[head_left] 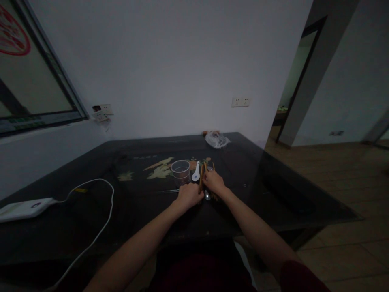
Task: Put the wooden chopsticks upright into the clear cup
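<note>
My left hand point(190, 194) is closed at the lower end of the wooden chopsticks point(201, 177), which stand tilted between my two hands. My right hand point(214, 181) has its fingers curled round chopsticks as well, with several ends showing above and below it. Below my hands, the rounded end of a metal spoon point(207, 195) pokes out; the rest of it is hidden. A white ceramic spoon point(196, 173) with a blue mark lies just beyond. To its left stands a clear plastic cup point(180, 169), right behind my left hand.
The dark glossy table point(146, 215) has a painted bird and flowers. A crumpled plastic bag point(216, 140) lies at the back edge by the wall. On the left, a white power bank point(27, 209) trails a white cable point(112, 198). A dark flat object point(288, 194) lies at right.
</note>
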Available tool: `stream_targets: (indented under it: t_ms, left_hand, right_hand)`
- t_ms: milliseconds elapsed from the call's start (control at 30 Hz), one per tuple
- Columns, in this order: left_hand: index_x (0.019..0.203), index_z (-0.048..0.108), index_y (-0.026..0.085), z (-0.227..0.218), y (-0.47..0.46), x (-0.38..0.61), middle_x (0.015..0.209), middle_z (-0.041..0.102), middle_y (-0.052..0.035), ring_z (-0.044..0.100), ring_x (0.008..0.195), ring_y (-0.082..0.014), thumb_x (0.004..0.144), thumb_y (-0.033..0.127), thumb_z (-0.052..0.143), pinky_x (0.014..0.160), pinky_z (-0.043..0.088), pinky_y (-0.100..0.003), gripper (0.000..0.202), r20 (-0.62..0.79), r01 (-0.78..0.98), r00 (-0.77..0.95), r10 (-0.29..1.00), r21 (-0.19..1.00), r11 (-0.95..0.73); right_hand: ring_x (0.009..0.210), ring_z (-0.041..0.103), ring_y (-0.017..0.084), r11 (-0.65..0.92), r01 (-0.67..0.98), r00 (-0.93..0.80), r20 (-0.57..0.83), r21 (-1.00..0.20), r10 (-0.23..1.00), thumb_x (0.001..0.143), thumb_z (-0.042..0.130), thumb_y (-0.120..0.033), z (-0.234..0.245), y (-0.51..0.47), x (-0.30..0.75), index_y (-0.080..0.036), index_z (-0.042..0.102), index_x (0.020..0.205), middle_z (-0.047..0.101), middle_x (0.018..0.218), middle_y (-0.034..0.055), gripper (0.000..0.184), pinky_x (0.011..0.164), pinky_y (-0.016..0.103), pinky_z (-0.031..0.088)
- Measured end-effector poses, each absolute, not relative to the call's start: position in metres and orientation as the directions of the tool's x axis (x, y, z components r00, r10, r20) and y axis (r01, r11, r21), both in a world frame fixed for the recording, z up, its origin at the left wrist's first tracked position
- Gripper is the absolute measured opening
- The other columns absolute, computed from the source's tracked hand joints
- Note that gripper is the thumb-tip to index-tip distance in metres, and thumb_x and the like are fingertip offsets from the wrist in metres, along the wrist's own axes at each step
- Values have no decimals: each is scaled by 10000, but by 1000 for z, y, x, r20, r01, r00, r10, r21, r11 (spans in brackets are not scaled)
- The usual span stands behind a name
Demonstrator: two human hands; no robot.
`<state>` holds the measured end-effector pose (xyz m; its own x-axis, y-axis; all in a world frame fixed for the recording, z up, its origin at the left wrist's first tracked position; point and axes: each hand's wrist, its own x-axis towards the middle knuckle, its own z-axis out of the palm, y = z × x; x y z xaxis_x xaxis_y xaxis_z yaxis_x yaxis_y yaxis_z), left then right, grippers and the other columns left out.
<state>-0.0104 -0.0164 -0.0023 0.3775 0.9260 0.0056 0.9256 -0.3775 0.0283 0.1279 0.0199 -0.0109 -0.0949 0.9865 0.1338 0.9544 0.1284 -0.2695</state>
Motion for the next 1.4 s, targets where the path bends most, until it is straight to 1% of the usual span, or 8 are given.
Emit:
stream_targets:
  t_ms: [133,267,433,600,800,933,1167,1400]
  left_hand:
    - [903,670,174,-1,-17,-11,928,692,-131,663,878,-287,853,458,401,750,505,-380,394,1,927,374,927,19,-374]
    - [907,667,171,-1,-17,-11,924,690,-133,660,886,-295,855,488,399,756,504,-389,418,18,926,378,926,10,-378]
    - [902,673,171,0,-17,-9,930,693,-137,663,882,-290,855,456,395,751,505,-385,401,-7,926,376,926,29,-376]
    - [901,682,181,1,-17,-8,916,700,-126,667,867,-286,830,419,424,745,507,-377,358,16,928,370,929,37,-371]
    - [886,684,170,0,-17,-9,908,699,-133,666,875,-297,831,445,422,751,508,-384,384,9,925,380,925,15,-380]
    - [914,681,163,1,-18,-7,904,701,-134,668,867,-303,822,416,437,751,507,-385,363,23,926,377,926,9,-377]
    - [957,682,170,1,-17,-7,941,697,-139,661,892,-292,808,394,451,770,501,-384,355,6,935,352,936,36,-352]
    - [869,699,168,2,-17,-10,892,707,-128,669,848,-275,795,404,453,740,505,-353,349,16,935,345,938,76,-345]
  right_hand:
    - [1078,541,245,146,955,-108,152,-259,982,879,459,-263,-10,19,126,-153,651,955,603,1104,141,234,851,309,432]
    - [1074,540,251,135,964,-106,133,-230,985,878,478,-281,-7,18,124,-150,665,938,599,1108,152,237,871,318,421]
    - [1063,549,251,150,967,-121,145,-206,982,873,487,-288,-6,16,124,-147,679,933,616,1083,145,245,865,317,419]
    - [1040,564,242,147,968,-120,139,-205,983,876,482,-312,-8,17,124,-153,683,941,628,1062,138,265,844,314,426]
    - [1025,576,245,152,969,-125,144,-195,982,869,502,-346,-10,20,124,-154,682,938,632,1065,133,271,811,310,437]
    - [1010,584,235,156,967,-128,145,-203,981,866,509,-339,-9,19,125,-162,689,899,640,1041,124,255,804,302,437]
    - [1021,582,238,147,968,-118,147,-204,982,870,510,-331,-7,18,124,-158,699,895,643,1046,127,258,810,295,435]
    - [1013,592,234,128,968,-95,157,-214,983,901,466,-365,-10,22,126,-163,694,927,657,1021,128,306,833,298,426]
